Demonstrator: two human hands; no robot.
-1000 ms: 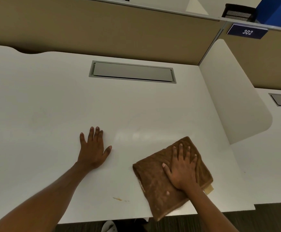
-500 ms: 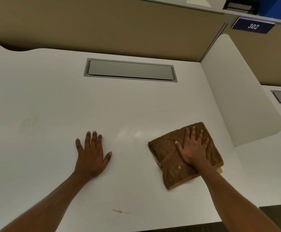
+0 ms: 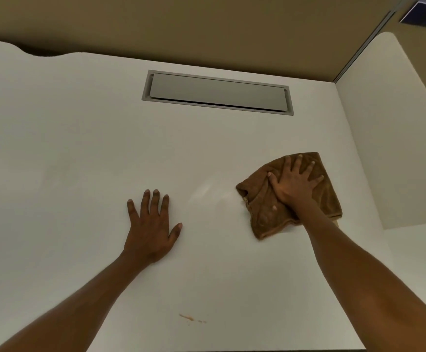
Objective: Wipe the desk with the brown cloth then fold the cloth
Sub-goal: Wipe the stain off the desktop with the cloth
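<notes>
A brown cloth [image 3: 265, 217], bunched and partly folded, lies on the right side of the white desk [image 3: 80, 153]. My right hand [image 3: 294, 182] presses flat on top of it with fingers spread, covering its middle. My left hand [image 3: 152, 229] rests palm down on the bare desk to the left of the cloth, fingers apart, holding nothing. A faint damp streak shows on the desk between the two hands.
A small orange stain [image 3: 189, 318] marks the desk near its front edge. A grey cable hatch [image 3: 218, 92] is set in the desk at the back. A white side divider [image 3: 389, 138] stands close to the right of the cloth. A tan partition wall [image 3: 181, 26] runs behind.
My right hand has slid the cloth away from the front edge toward the back right, and the cloth has bunched up. My left hand stays flat in place.
</notes>
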